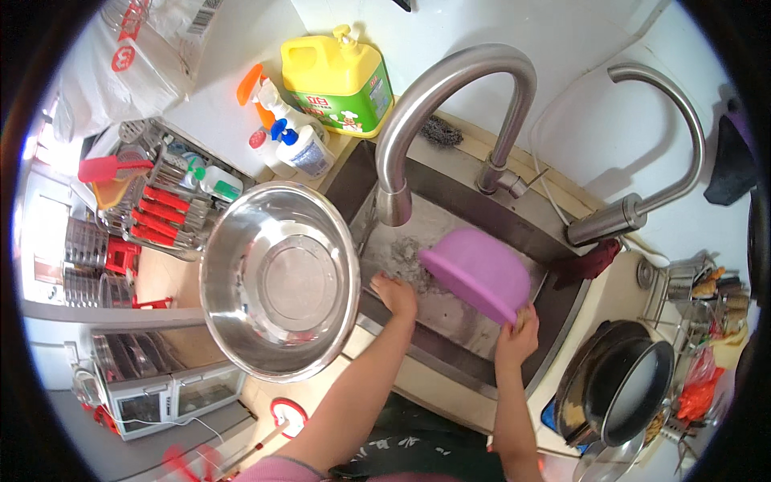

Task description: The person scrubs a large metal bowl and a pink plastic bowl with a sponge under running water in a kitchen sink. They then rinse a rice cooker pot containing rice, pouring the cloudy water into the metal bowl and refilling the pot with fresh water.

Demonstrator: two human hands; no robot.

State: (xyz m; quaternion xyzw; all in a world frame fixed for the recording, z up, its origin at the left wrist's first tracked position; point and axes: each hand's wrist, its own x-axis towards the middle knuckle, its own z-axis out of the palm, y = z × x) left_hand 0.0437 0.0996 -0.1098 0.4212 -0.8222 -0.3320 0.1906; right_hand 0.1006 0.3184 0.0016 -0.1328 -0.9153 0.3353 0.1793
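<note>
My right hand (519,337) grips the rim of a purple plastic basin (482,271), which is tipped on its side over the sink. My left hand (396,295) hovers above the left part of the sink with loosely bent fingers and nothing visible in it. Close to its fingertips is the rim of a large stainless steel bowl (295,283), its shiny inside facing up. Below both hands lies the stainless steel sink (446,343), with some water on its bottom. A gooseneck faucet (458,60) arches over the sink's left side.
Behind the sink stand a yellow detergent jug (331,66), spray bottles (304,150) and a steel wool scourer (441,131). A second curved faucet (692,132) rises at the right. Dark pans (626,385) are stacked on the right counter. Red-handled utensils (159,211) fill a rack at the left.
</note>
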